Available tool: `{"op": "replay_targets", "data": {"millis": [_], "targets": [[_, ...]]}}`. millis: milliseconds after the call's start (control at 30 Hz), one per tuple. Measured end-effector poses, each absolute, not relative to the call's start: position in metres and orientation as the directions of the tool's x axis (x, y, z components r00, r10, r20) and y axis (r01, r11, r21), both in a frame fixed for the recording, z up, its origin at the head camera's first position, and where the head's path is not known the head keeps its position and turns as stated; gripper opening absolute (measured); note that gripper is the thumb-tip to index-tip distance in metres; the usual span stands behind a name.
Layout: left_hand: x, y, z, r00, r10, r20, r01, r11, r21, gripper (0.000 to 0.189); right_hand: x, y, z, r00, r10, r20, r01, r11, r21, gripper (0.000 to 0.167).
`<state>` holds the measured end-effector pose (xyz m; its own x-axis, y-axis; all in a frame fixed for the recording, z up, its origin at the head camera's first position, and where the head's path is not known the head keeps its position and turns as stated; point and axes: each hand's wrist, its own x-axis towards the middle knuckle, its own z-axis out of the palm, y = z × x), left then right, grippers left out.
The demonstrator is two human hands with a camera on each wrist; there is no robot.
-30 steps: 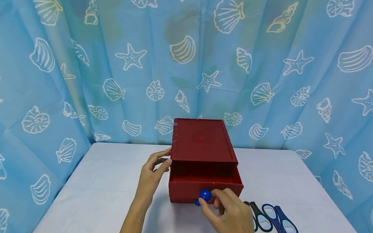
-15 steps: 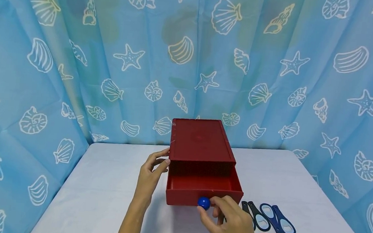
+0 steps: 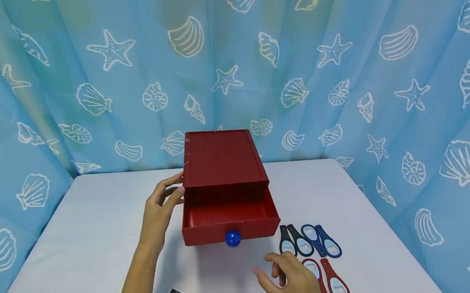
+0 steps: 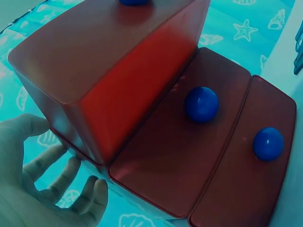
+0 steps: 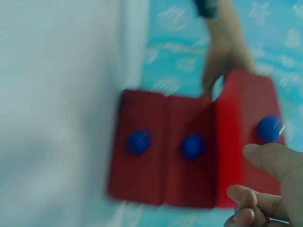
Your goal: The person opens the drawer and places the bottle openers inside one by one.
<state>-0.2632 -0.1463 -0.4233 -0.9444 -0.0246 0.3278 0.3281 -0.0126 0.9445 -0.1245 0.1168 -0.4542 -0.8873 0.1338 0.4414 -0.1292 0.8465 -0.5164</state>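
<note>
Head view: relaxed left hand (image 3: 160, 208) touches the smooth, boxy cabinet (image 3: 225, 159); right hand (image 3: 292, 280), loosely open, hovers right of its round knob (image 3: 233, 239).

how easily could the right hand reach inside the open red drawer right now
Probably yes: the right hand looks empty and close, and the front part of the drawer is uncovered, though the box top hides its rear.

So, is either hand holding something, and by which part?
Nothing: the left hand only touches the side of the box; the right hand is apart from the top knob.
</note>
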Motion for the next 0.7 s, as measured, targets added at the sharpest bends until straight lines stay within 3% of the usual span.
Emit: {"op": "replay_targets", "data": {"millis": [200,400,700], "targets": [[-0.26,-0.148,-0.418,-0.958,-0.015,0.287,0.287,-0.036,0.957,0.039,-0.118,0.173,-0.487,-0.931,0.224,0.29,0.077,0.893,-0.444,0.032],[-0.259,-0.15,-0.411,-0.958,-0.029,0.286,0.287,-0.036,0.957,0.039,-0.113,0.214,-0.507,-0.93,0.28,0.237,0.16,0.891,-0.425,0.035],[-0.256,-0.146,-0.412,-0.972,-0.02,0.232,0.233,-0.026,0.972,0.042,-0.105,0.239,-0.518,-0.94,0.338,0.048,0.298,0.881,-0.368,0.039]]}}
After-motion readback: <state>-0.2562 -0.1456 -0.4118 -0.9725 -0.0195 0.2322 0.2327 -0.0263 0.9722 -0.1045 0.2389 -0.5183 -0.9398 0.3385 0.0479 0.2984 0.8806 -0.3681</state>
